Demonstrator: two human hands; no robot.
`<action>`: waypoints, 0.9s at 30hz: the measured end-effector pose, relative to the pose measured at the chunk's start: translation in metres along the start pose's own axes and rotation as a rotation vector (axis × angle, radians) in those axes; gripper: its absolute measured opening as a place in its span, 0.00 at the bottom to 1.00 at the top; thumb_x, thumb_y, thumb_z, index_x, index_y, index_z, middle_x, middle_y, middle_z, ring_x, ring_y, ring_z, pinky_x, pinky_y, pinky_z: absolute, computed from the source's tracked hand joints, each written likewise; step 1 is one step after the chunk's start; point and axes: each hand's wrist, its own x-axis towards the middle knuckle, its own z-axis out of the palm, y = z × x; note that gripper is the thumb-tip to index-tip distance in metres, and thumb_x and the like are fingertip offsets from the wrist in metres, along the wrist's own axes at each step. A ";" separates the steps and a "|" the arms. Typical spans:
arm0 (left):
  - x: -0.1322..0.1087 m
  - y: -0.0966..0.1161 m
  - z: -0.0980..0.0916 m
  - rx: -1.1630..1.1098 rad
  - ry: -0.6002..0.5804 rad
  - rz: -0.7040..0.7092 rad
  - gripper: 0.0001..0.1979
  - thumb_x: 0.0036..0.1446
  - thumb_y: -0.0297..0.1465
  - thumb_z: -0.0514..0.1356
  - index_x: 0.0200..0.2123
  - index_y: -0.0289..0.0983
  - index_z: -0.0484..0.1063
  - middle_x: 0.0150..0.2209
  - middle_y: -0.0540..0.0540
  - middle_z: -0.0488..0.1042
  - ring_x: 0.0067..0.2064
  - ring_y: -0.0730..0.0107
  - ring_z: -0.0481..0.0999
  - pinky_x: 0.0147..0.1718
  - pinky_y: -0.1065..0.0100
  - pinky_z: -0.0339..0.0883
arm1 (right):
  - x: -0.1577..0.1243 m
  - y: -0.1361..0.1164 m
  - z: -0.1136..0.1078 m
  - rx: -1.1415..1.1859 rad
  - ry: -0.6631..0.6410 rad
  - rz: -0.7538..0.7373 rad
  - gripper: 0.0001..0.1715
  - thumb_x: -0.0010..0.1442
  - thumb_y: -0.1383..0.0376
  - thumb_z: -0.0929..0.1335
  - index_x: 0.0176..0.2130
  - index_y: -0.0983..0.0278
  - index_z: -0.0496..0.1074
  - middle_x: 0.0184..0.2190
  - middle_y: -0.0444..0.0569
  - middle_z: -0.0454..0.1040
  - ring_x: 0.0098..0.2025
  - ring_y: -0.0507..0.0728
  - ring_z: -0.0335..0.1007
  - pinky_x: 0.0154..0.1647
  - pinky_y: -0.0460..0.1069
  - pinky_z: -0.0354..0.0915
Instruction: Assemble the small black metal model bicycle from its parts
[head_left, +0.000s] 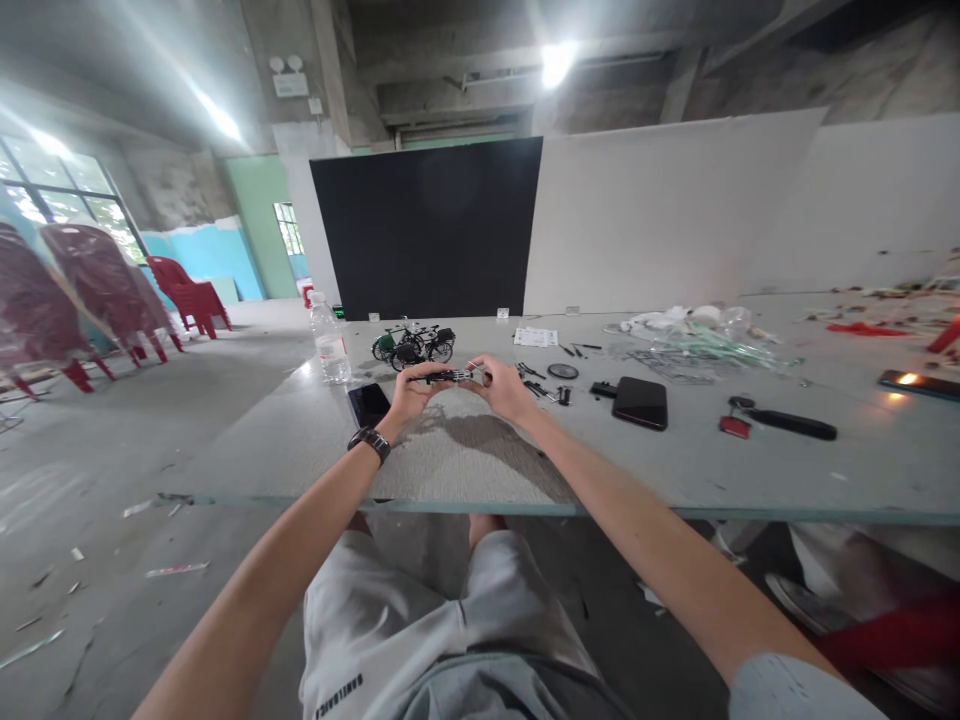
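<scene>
My left hand (pixel 415 393) and my right hand (pixel 504 388) hold a small black model part (pixel 444 377) between their fingertips, one at each end, above the grey table (pixel 480 470). Behind them stand miniature model bicycles (pixel 414 345) in black and green. Right of my right hand lie small black parts (pixel 532 380) and a round black piece (pixel 562 371). A black phone (pixel 368 404) lies just left of my left hand. A watch (pixel 369 444) circles my left wrist.
A water bottle (pixel 328 340) stands at the table's left edge. Another phone (pixel 639 403), a black-handled tool (pixel 791 424), and clear plastic packaging (pixel 697 335) lie to the right. Red plastic chairs (pixel 187 292) stand left of the table; a black panel (pixel 427 225) rises behind it.
</scene>
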 end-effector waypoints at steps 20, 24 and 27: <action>-0.002 -0.006 0.007 0.487 0.187 -0.095 0.17 0.51 0.43 0.72 0.38 0.38 0.81 0.41 0.40 0.83 0.45 0.53 0.82 0.50 0.54 0.76 | 0.000 -0.002 -0.002 -0.131 -0.020 0.042 0.23 0.68 0.47 0.66 0.46 0.62 0.75 0.17 0.40 0.62 0.20 0.53 0.56 0.26 0.47 0.48; -0.002 -0.005 0.008 0.450 0.132 -0.129 0.16 0.51 0.43 0.72 0.38 0.38 0.80 0.41 0.41 0.83 0.44 0.55 0.81 0.47 0.57 0.76 | -0.001 -0.004 -0.003 -0.103 -0.061 0.022 0.25 0.69 0.47 0.64 0.52 0.62 0.75 0.22 0.45 0.70 0.21 0.53 0.58 0.25 0.47 0.51; -0.002 -0.005 0.008 0.445 0.087 -0.091 0.15 0.53 0.41 0.71 0.39 0.38 0.79 0.41 0.42 0.82 0.45 0.57 0.81 0.48 0.58 0.75 | 0.000 -0.002 -0.002 -0.068 -0.118 -0.036 0.28 0.69 0.46 0.64 0.56 0.62 0.74 0.29 0.49 0.76 0.23 0.54 0.61 0.26 0.47 0.54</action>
